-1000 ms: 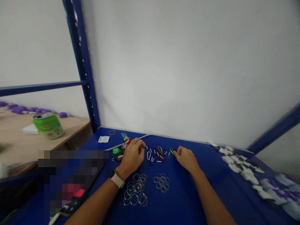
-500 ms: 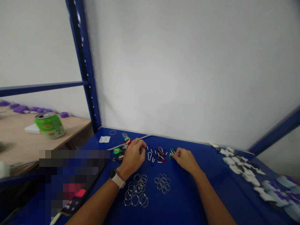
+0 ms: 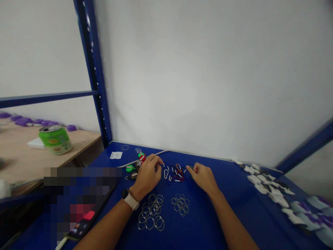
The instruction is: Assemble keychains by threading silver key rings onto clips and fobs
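A small heap of coloured carabiner clips (image 3: 174, 172) lies on the blue shelf (image 3: 203, 222) between my two hands. My left hand (image 3: 147, 175), with a white watch on its wrist, rests at the heap's left edge with its fingers curled; what they hold is hidden. My right hand (image 3: 203, 177) sits at the heap's right edge, fingers pinched together over a green clip (image 3: 191, 167). Two piles of metal split rings, a large pile (image 3: 151, 212) and a smaller pile (image 3: 180, 203), lie just in front of the hands.
Green and red key tags (image 3: 134, 166) and a white cable lie left of my left hand. White and purple tags (image 3: 275, 192) line the shelf's right side. A green drink can (image 3: 55, 139) stands on a wooden table at left. A blue upright post (image 3: 94, 74) rises behind.
My right hand has slid slightly left over the green clip, now mostly covering it. The left hand stays in place.
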The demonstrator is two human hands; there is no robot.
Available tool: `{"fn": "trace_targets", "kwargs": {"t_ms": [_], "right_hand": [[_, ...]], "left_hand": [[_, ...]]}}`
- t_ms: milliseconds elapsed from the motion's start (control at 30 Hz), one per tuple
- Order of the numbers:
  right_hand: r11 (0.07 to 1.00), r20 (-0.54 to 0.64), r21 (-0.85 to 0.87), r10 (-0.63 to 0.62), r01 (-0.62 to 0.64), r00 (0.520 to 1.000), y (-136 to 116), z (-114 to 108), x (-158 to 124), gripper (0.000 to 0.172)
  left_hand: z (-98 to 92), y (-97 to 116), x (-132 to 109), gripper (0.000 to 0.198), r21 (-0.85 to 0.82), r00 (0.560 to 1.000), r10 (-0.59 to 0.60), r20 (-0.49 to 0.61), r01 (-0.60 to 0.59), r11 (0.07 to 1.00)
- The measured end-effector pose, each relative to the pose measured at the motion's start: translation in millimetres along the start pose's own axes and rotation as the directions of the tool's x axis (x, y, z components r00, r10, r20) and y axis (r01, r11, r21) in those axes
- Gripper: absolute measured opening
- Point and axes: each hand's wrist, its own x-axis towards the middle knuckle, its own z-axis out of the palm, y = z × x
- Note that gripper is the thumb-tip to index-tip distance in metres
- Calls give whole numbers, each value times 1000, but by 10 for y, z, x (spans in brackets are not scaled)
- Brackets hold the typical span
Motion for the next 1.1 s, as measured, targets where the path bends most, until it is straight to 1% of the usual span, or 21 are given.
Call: {"fn": "trace_targets", "kwargs": {"t_ms": [133, 233, 333, 400, 533, 633, 833, 933, 1000, 1100], "right_hand": [[999, 20, -39, -9, 10, 1000, -157, 68, -37, 39], [999, 45, -54, 4, -2, 999, -152, 57, -33, 35], [998, 30, -64, 18, -17, 999, -104, 14, -28, 32], [999, 25, -44, -14, 15, 1000, -95, -8, -37, 32], [988, 85, 29, -151, 149, 985, -160, -11, -76, 35], [985, 115, 28, -175, 172, 978, -194, -18, -95, 32], [988, 162, 3, -154, 156, 975, -49, -121, -65, 26], [991, 145, -27, -125, 130, 982, 1, -144, -49, 19], [987, 122, -6, -161, 163, 979, -23, -139, -54, 14], [957, 135, 56, -289, 284, 948, -119, -121, -83, 27]], "left_hand": [[5, 0, -4, 23, -2, 1000, 6, -4, -6, 1000], [4, 5, -2, 23, -8, 1000, 5, -7, -5, 1000], [2, 9, -2, 23, -13, 1000, 1, -10, -1, 1000], [1, 9, -3, 24, -14, 1000, 1, -8, -1, 1000], [1, 5, 1, 23, -8, 1000, -2, -1, 2, 1000], [0, 4, 8, 24, -10, 1000, -1, -10, 1, 1000], [-5, 8, 7, 23, -8, 1000, 3, -8, -3, 1000], [-5, 7, 1, 23, -7, 1000, 1, -7, -1, 1000], [-6, 9, -1, 23, -6, 1000, 0, -3, 0, 1000], [-11, 16, 2, 23, -8, 1000, -2, -2, 2, 1000]]}}
